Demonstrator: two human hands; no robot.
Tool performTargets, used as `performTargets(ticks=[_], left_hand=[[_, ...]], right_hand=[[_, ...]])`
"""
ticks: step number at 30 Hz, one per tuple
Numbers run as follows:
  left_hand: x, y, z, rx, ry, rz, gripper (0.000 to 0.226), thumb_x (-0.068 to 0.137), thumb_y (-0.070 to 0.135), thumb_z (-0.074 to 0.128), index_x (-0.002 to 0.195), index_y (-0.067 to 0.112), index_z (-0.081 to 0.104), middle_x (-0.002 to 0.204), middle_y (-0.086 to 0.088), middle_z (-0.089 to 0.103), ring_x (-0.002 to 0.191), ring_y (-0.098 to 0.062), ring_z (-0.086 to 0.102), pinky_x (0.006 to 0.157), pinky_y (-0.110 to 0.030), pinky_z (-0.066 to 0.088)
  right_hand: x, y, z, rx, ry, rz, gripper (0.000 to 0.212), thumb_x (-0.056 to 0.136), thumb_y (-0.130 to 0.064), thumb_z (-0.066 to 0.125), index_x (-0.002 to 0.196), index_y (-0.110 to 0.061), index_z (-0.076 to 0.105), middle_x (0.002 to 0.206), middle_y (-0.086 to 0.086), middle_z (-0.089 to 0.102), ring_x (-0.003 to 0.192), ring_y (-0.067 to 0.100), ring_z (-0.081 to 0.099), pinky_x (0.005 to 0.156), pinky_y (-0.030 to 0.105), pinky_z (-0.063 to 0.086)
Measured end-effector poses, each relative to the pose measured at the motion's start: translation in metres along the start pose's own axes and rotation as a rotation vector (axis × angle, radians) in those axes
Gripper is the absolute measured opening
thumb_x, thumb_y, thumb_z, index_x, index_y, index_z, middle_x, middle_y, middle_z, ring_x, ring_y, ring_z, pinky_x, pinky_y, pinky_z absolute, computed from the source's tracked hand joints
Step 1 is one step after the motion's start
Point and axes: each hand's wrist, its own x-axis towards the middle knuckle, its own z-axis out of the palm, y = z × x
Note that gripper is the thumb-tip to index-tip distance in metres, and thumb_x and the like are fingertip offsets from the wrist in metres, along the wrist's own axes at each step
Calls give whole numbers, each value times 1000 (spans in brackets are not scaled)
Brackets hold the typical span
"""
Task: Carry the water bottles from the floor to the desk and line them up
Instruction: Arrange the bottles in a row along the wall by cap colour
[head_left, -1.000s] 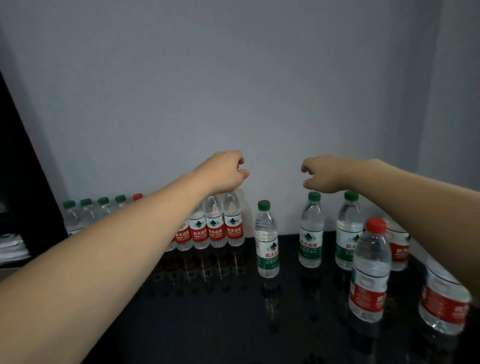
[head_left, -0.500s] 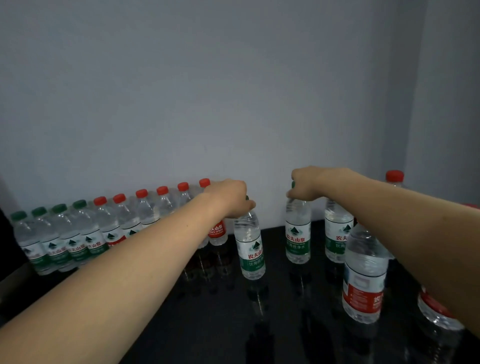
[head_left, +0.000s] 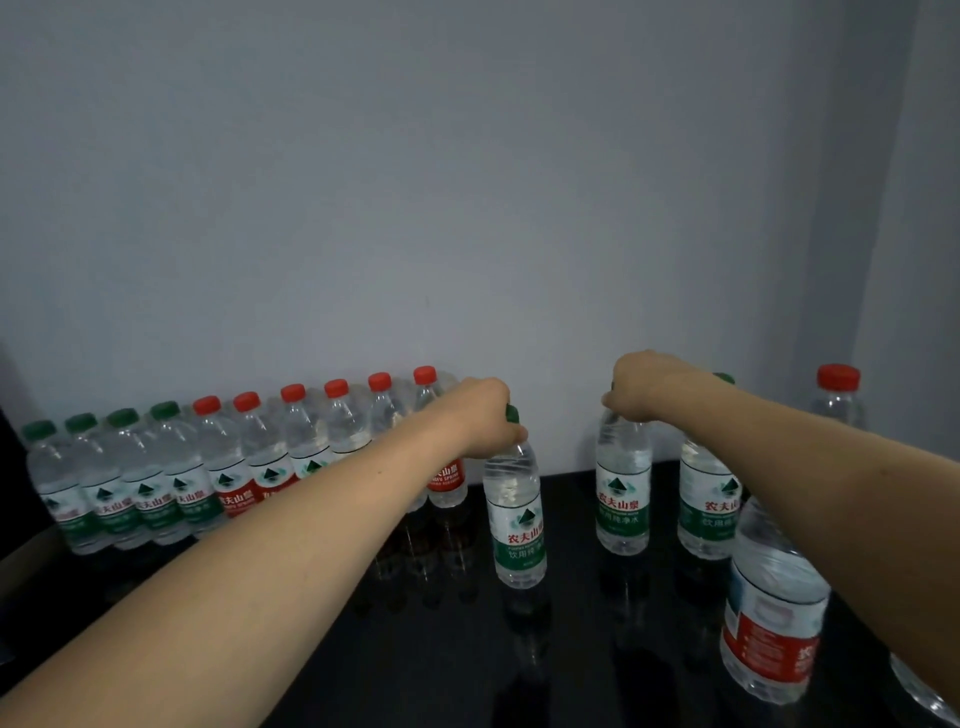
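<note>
Both my hands have dropped onto caps: left hand (head_left: 485, 415) pinches a green-capped bottle (head_left: 517, 514), right hand (head_left: 641, 387) pinches its neighbour (head_left: 622, 488). Left of my grips runs the finished row (head_left: 234, 467) on the desk (head_left: 571, 649); I judge these two join next.

The cap of the clear green-labelled plastic bottle (head_left: 622, 488) under the right hand (head_left: 641, 385) is hidden inside the curled fingers. The left hand (head_left: 485, 415) covers most of the green cap of its own green-labelled bottle (head_left: 514, 519). Behind the left forearm, red-labelled bottles (head_left: 270, 467) in the row lose their lower halves. Near the right forearm, a red-labelled bottle (head_left: 771, 613) hides its cap, and the frame's right edge cuts off another bottle base (head_left: 924, 693).
</note>
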Motion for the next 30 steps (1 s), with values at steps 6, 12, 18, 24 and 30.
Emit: performTargets(ticks=[6,12,18,24,30], left_hand=[[6,-17,-11,-13,45,15,25,92,39,60,99,15,56,94,-3,59,82,-18,57,64,-31,45],[28,-37,-33,8,136,53,30,94,38,59,112,15,58,105,-6,62,91,-22,59,81,-38,52],[62,-56,-29,75,176,74,30,95,37,58,113,14,57,106,-8,63,92,-26,59,80,-38,51],[94,-79,-2,280,281,112,29,96,45,50,113,21,54,100,-2,66,88,-24,59,77,-36,31],[111,-92,22,331,325,103,33,96,49,46,115,23,54,93,-1,67,88,-24,59,79,-38,22]], right_hand=[[5,-23,-6,2,36,-106,30,96,-32,52,111,-7,58,113,11,61,92,25,57,73,30,44],[28,-45,-16,54,104,-176,35,96,-36,51,114,-6,57,122,13,58,108,30,57,77,29,41],[61,-71,-13,79,167,-247,26,95,-39,53,88,-14,50,86,2,50,83,23,51,68,30,39],[94,-80,2,88,185,-244,29,95,-41,54,87,-14,49,83,2,46,82,24,51,68,31,40],[112,-84,17,99,197,-250,30,95,-42,54,90,-13,48,87,5,48,82,26,52,67,31,40]])
